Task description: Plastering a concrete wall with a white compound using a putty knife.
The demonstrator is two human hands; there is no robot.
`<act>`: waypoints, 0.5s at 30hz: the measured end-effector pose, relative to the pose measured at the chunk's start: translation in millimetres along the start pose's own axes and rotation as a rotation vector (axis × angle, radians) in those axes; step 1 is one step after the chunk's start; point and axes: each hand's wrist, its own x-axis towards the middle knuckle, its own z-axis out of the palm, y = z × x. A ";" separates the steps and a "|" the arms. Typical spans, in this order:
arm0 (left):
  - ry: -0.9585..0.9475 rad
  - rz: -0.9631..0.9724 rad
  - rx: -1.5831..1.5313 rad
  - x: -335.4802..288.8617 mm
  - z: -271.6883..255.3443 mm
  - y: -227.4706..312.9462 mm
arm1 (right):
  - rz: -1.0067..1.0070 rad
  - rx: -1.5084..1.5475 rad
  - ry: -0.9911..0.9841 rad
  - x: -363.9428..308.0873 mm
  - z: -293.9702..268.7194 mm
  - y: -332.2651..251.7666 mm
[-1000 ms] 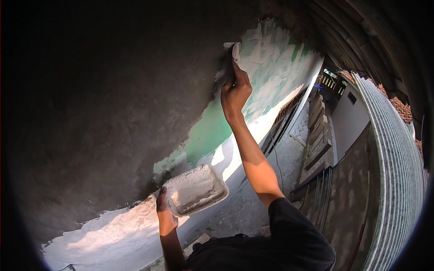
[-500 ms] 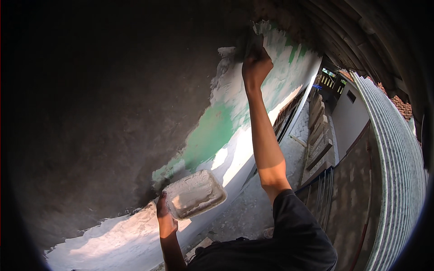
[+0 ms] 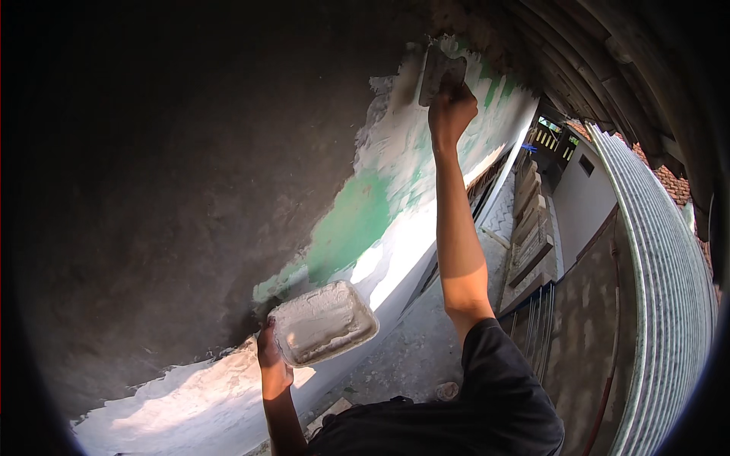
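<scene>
Gripping the left edge of a shallow, pale rectangular tray (image 3: 344, 349) with my left hand (image 3: 274, 357), I hold it near the lower end of the green paint patch (image 3: 348, 220) on the dark grey wall (image 3: 190, 190). White paste (image 3: 315, 319) lies in the tray. My right hand (image 3: 453, 118) has its fingers closed around a flat, grey rectangular trowel (image 3: 439, 74), raised near the upper edge of the wall's whitish coating (image 3: 391, 140). I cannot tell whether its blade touches.

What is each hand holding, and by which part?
Left hand: pale tray, by its left side. Right hand: flat scraper, at its lower end; the exact grip is hidden.
</scene>
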 end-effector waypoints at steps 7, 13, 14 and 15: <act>-0.022 0.001 0.015 -4.3 4.2 6.3 | -0.015 0.090 -0.155 -60.9 11.5 -37.8; 0.048 -0.027 0.028 -11.9 17.0 16.3 | 0.039 0.192 -0.093 -14.5 -0.1 -40.3; 0.033 -0.053 0.012 -12.7 18.0 13.9 | 0.005 0.107 -0.076 -0.7 2.4 -25.5; 0.019 -0.079 -0.005 -14.1 17.9 11.6 | -0.029 0.024 -0.059 7.1 6.4 -12.0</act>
